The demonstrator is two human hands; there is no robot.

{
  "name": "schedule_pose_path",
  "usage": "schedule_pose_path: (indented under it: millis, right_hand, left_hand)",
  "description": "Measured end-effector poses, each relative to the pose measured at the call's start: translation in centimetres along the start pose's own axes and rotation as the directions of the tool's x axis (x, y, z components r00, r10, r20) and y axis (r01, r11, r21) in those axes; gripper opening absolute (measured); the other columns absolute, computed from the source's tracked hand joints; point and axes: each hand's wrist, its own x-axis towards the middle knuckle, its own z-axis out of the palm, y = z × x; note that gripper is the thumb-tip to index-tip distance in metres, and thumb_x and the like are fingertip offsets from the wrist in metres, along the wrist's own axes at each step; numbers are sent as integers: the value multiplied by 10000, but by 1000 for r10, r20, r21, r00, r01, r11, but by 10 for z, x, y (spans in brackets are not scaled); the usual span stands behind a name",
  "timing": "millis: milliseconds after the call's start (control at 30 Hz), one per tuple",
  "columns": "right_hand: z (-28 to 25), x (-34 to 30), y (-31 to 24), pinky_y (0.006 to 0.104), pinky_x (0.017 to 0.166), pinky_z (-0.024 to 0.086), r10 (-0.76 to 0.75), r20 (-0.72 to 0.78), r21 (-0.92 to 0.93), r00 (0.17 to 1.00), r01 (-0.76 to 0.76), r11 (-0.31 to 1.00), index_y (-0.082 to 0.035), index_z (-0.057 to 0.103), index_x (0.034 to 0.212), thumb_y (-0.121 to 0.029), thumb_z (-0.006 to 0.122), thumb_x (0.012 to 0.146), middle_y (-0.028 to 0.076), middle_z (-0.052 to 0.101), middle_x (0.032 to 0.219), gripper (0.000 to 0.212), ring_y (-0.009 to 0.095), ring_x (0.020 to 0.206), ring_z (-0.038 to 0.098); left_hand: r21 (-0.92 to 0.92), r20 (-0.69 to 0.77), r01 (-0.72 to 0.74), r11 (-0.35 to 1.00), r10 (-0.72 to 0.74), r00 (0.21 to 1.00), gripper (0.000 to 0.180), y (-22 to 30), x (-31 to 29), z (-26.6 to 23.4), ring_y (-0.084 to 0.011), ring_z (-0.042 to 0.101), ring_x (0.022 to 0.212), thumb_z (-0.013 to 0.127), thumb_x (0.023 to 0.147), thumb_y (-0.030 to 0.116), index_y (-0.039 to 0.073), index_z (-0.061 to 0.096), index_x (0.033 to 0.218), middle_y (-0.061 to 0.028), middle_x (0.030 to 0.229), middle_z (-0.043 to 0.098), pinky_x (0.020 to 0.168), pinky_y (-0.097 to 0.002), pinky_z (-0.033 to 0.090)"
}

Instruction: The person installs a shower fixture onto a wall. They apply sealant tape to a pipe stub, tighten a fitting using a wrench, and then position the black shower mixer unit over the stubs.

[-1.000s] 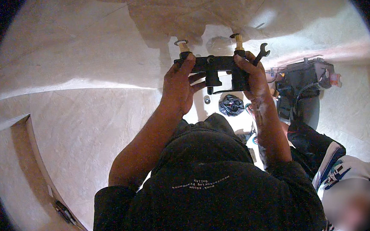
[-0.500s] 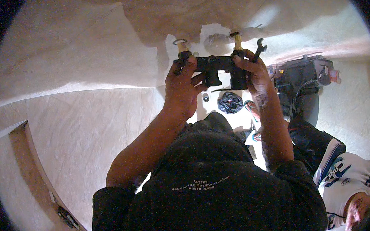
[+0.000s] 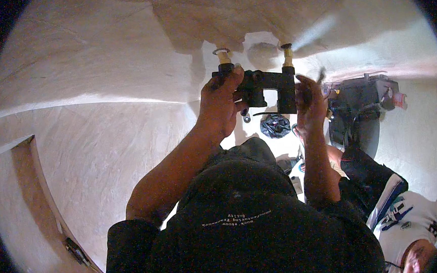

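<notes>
A black wall mixer tap [image 3: 257, 89] sits against two brass connectors, the left brass connector [image 3: 224, 58] and the right brass connector [image 3: 288, 57], which come out of the tiled wall. My left hand [image 3: 219, 106] grips the mixer's left end, thumb on top near the left nut. Close beside the right end is my right hand [image 3: 311, 104], its fingers curled around a wrench [image 3: 321, 74]. Only the wrench's blurred head shows above the fingers; its handle is hidden. Whether the right fingers touch the mixer, I cannot tell.
A black bag of gear [image 3: 356, 109] stands at the right. Below the mixer, a black plastic bag [image 3: 275, 126] lies on the floor. Another person in a white shirt [image 3: 404, 220] is at the lower right. A recessed ledge [image 3: 28, 165] runs along the left wall.
My right hand has come off the mixer's right nut and moved slightly down and outward, with the wrench turning in it. My left hand keeps its hold. The view has shifted a little.
</notes>
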Motion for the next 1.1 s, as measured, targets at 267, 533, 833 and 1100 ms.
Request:
schedule_pose_path:
  millis: [267,533,833,1100]
  right_hand:
    - [-21,6,133,287,690,525,-310,368,-677,877,481,557,-61,587,1188,-228,554,1015,27,684,964,242,138,785,632]
    - [58,54,117,344,882,533,-124,544,511,830,-210,834,-69,508,1310,-356,601,966,67,608,1123,458,193,994,612]
    - [47,75,90,345,850,531,-64,595,321,801,-164,933,-67,516,1281,-344,606,963,68,609,1092,432,195,971,615]
    - [58,84,103,345,823,529,-108,568,299,816,-83,950,-65,523,1255,-334,611,960,70,610,1064,409,197,950,617]
  left_hand:
    - [-91,-20,72,993,-74,997,363,4,-6,0,-249,666,946,703,931,257,36,539,1167,-115,1082,674,773,-452,574]
    - [-85,-40,91,992,-94,995,375,4,-6,-4,-275,651,1005,693,933,343,46,584,1134,-96,1069,675,823,-510,579]
    - [-56,64,142,988,-139,988,422,13,-8,-7,-270,644,1066,686,936,338,51,565,1221,-103,1132,674,844,-530,549]
    - [-29,70,158,987,-156,985,447,20,-10,-11,-269,622,1094,658,950,384,63,553,1242,-95,1154,661,850,-533,543]
